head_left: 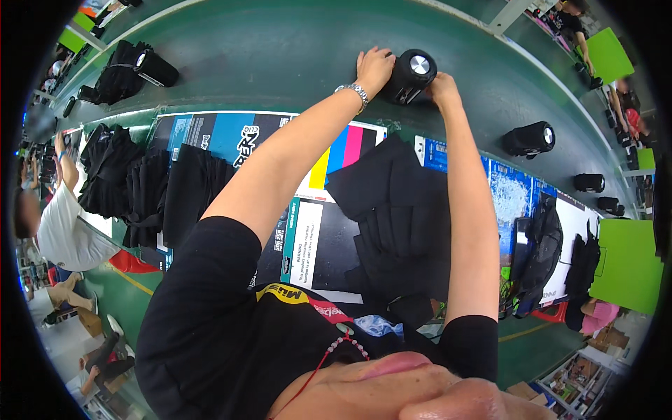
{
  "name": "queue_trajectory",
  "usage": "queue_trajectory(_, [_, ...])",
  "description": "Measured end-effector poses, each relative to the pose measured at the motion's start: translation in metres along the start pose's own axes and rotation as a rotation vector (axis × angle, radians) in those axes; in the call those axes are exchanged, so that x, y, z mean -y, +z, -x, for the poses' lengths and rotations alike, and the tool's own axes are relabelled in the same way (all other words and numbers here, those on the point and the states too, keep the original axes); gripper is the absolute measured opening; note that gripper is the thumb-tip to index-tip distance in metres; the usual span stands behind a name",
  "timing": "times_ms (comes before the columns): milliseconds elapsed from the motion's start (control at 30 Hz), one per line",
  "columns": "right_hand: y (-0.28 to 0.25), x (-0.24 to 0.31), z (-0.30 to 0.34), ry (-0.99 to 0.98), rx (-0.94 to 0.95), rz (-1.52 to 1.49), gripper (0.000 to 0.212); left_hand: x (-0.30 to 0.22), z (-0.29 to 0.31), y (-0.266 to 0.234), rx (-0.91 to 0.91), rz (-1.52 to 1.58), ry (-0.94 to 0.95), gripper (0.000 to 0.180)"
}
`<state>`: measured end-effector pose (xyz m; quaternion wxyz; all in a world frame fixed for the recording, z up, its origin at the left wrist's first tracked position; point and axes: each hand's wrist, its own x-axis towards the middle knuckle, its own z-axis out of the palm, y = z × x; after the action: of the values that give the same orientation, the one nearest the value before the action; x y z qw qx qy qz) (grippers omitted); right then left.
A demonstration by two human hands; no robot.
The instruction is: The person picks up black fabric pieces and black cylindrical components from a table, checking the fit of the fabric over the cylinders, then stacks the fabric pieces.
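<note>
Out on the green surface, a black cylindrical speaker (pixel 404 85) with a silver round end lies between my two hands. My left hand (pixel 375 72) grips its left side, a metal watch on the wrist. From the other side, the closed fingers of my right hand (pixel 442 89) press against the speaker's right edge; the fingertips are partly hidden. Nearer to me, below my arms, flat black fabric pieces (pixel 402 217) lie in an overlapping stack on the printed boards covering the table.
More black speakers stand on the green belt-like surface, one to the right (pixel 529 139) and one at far left (pixel 155 68) beside bunched black cloth (pixel 120 75). Folded black fabric piles (pixel 112 171) lie left of my arm. A black bag-like piece (pixel 539 255) lies right. Other people work on both sides.
</note>
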<state>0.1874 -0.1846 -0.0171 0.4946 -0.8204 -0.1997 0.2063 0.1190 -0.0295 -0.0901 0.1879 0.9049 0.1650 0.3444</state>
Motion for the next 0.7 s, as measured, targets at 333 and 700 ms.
queue_trajectory(333, [-0.009,0.004,0.000,0.141,-0.060,0.745,0.028,-0.006,0.005,-0.002,0.003,0.161,-0.076,0.034])
queue_trajectory(700, [-0.006,0.035,0.061,0.001,-0.358,0.361,0.044,-0.058,-0.014,-0.141,0.227,0.307,0.039,0.066])
